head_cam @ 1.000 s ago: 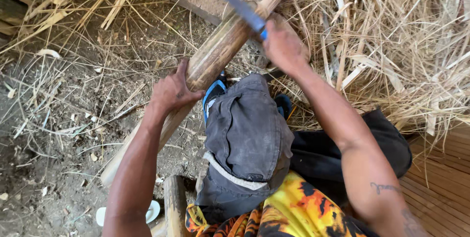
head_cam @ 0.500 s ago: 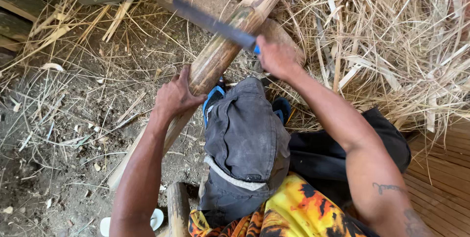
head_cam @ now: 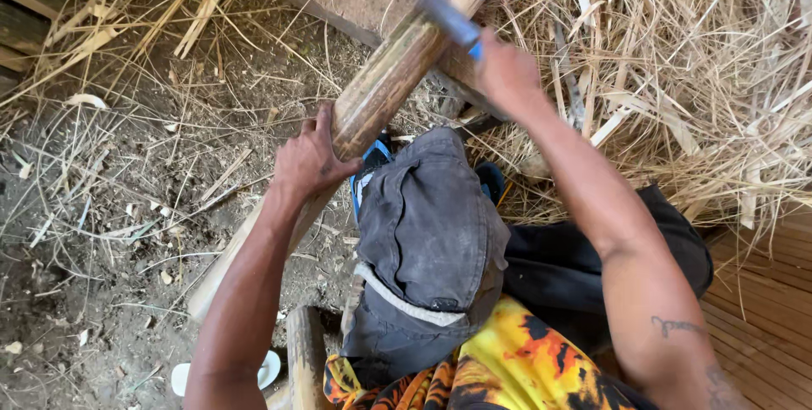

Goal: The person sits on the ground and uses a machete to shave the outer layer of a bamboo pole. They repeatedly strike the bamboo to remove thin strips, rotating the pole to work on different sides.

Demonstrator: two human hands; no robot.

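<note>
A thick bamboo pole (head_cam: 397, 71) runs diagonally from the upper right down to the lower left over the dirt. My left hand (head_cam: 311, 156) grips it from the left side near its middle. My right hand (head_cam: 507, 71) is raised at the pole's right side and holds a long-bladed knife (head_cam: 427, 0) by its blue handle. The blade lies across the pole's upper part, pointing up and left. My knee in dark grey cloth (head_cam: 431, 232) sits just below the pole.
Dry straw and split strips (head_cam: 677, 63) are heaped at the right. A wooden block (head_cam: 338, 0) lies under the pole's far end. Dirt ground with scattered stalks (head_cam: 110, 207) fills the left. Wooden slats (head_cam: 761, 317) show at the lower right. A short log (head_cam: 304, 355) stands by my leg.
The knife swung down across the pole half a second ago and has now lifted back up and right. My left hand keeps its grip on the pole.
</note>
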